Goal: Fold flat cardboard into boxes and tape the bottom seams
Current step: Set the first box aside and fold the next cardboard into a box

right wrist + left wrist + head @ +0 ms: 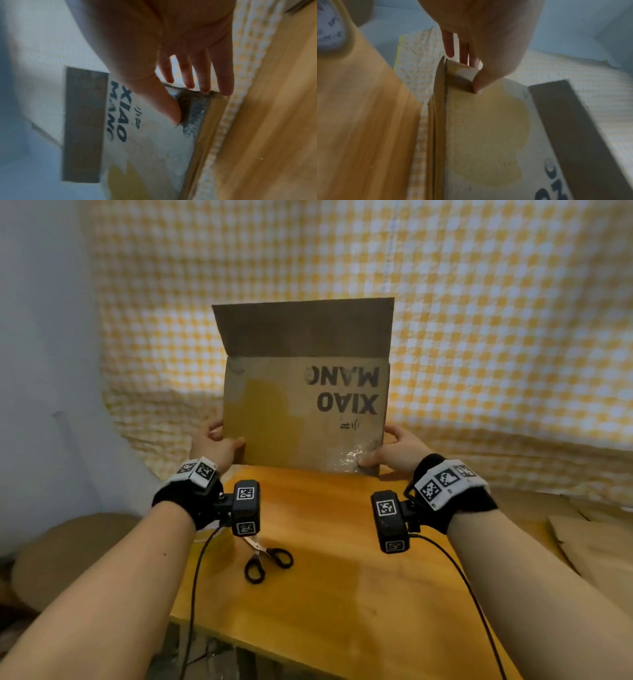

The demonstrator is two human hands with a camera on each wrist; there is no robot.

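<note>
Cardboard [301, 412], still flat with one flap raised, was held upright at the centre of the frame, its lower edge at the far edge of the table [342, 577]. The left hand [214, 445] and right hand [399, 448] each pinched a side edge, thumbs in front, fingers behind. Pressing those edges inward would probably square it best. Scissors [267, 561] lay lower centre.

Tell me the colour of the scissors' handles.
Black. The scissors lie on the wooden table, seen best in the head view.
</note>
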